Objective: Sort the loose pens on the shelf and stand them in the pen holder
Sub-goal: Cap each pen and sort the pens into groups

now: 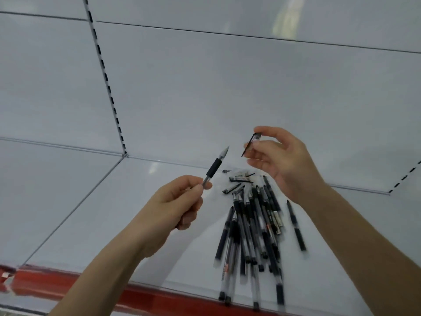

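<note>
Pens (250,229) lie heaped on the white shelf (114,213), lower right of centre, with loose caps (237,182) at the heap's far end. Left hand (173,206), centre, pinches an uncapped pen (213,169) by its barrel, tip up-right. Right hand (282,160) pinches a cap (250,143) between thumb and fingertips. A red strip (68,283) edges the shelf, with white panels (205,87) behind.

Pens (250,226) blk/clear, shelf (91,213) white w/ red front edge (68,283).
</note>
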`<state>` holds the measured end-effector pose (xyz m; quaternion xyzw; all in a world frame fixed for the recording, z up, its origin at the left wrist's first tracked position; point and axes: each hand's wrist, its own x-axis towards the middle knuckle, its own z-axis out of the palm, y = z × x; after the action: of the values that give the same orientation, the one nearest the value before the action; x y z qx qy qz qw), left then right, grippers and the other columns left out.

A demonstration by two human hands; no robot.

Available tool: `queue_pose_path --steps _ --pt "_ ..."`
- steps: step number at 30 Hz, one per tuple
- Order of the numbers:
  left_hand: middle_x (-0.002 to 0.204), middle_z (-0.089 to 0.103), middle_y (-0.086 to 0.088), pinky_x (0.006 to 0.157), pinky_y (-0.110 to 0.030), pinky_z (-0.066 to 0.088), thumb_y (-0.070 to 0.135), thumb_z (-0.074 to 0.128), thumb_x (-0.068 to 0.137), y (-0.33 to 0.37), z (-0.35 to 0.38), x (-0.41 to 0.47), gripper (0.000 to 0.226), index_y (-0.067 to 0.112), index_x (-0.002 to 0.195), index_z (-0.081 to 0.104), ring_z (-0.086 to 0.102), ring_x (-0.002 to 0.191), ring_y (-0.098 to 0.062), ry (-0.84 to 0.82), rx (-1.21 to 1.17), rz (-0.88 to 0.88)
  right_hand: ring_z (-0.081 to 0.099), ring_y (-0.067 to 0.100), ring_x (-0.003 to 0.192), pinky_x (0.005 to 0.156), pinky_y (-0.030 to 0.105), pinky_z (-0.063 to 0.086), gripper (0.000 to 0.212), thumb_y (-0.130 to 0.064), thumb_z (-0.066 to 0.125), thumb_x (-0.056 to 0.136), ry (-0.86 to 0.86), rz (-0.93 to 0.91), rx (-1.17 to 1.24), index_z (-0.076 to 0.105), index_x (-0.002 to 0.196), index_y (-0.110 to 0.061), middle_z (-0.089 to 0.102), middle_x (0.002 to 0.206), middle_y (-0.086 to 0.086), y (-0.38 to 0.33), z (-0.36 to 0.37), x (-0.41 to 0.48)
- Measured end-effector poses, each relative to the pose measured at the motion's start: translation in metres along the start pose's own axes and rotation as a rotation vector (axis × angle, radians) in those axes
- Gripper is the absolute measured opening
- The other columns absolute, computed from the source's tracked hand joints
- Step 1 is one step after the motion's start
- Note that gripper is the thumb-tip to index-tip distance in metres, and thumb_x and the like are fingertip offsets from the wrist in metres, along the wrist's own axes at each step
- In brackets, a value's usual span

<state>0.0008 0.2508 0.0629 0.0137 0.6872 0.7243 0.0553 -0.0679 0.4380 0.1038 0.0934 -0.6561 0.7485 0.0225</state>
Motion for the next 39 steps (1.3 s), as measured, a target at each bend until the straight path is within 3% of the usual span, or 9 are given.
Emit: queue_pose_path --steps 5,15,25,30,33,36,39 --pt "0.05 0.044 0.009 0.041 -0.013 0.031 0.012 0.044 0.092 0.003 0.01 -0.003 0.018 0.013 0.091 0.062 0.035 0.042 -0.006 0.002 0.109 0.105 0.067 0.014 0.069 0.068 0.025 0.055 0.013 -0.006 0.056 0.088 0.019 -0.019 0.112 0.058 0.095 -0.017 0.067 0.071 0.002 -0.014 0.004 -0.001" --pt "0.05 0.046 0.01 0.041 -0.014 0.031 0.011 0.046 0.092 0.002 0.01 -0.005 0.017 0.014 0.091 0.063 0.036 0.042 -0.006 0.014 0.129 0.12 0.068 0.009 0.075 0.07 0.024 0.056 0.011 -0.012 0.057 0.089 -0.102 -0.051 -0.123 0.061 0.097 -0.018 0.071 0.076 -0.002 -0.001 0.018 -0.019" --pt "0.049 0.05 0.012 0.043 -0.014 0.031 0.012 0.048 0.092 -0.018 0.018 -0.001 0.021 0.024 0.085 0.064 0.035 0.044 -0.005 0.079 0.223 0.219 0.064 0.005 0.061 0.063 0.016 0.052 0.009 -0.004 0.056 0.088 0.065 -0.183 -0.155 0.062 0.091 -0.01 0.067 0.063 -0.005 0.025 0.022 -0.029" --pt "0.055 0.057 0.01 0.043 -0.012 0.034 0.011 0.05 0.091 -0.029 0.017 0.009 0.016 0.017 0.088 0.064 0.043 0.042 -0.004 0.067 0.308 0.197 0.065 0.005 0.064 0.063 0.017 0.053 0.01 -0.009 0.056 0.089 0.068 -0.115 -0.195 0.061 0.091 -0.017 0.068 0.069 -0.004 0.033 0.013 -0.03" --pt "0.071 0.057 0.009 0.057 -0.018 0.043 0.016 0.054 0.089 -0.036 0.013 0.02 0.012 0.017 0.085 0.065 0.053 0.054 -0.006 0.139 0.594 0.274 0.066 0.004 0.073 0.07 0.018 0.052 0.015 -0.015 0.055 0.09 0.049 -0.061 -0.349 0.059 0.103 -0.022 0.069 0.08 -0.004 0.043 -0.003 -0.032" --pt "0.073 0.047 0.006 0.062 -0.015 0.036 0.015 0.055 0.087 -0.041 0.006 0.025 0.015 0.01 0.093 0.068 0.047 0.065 -0.01 0.293 0.897 0.376 0.063 0.008 0.081 0.073 0.006 0.043 0.026 -0.02 0.058 0.088 0.126 -0.121 -0.744 0.059 0.114 -0.021 0.065 0.086 -0.006 0.048 -0.037 -0.039" --pt "0.079 0.05 -0.008 0.063 -0.031 0.037 0.014 0.052 0.088 -0.045 -0.004 0.029 0.02 0.002 0.091 0.066 0.049 0.071 -0.027 0.378 1.092 0.335 0.057 0.016 0.088 0.078 0.02 0.038 0.023 -0.023 0.059 0.087 0.274 -0.061 -1.107 0.063 0.108 -0.015 0.062 0.099 0.002 0.048 -0.083 -0.05"
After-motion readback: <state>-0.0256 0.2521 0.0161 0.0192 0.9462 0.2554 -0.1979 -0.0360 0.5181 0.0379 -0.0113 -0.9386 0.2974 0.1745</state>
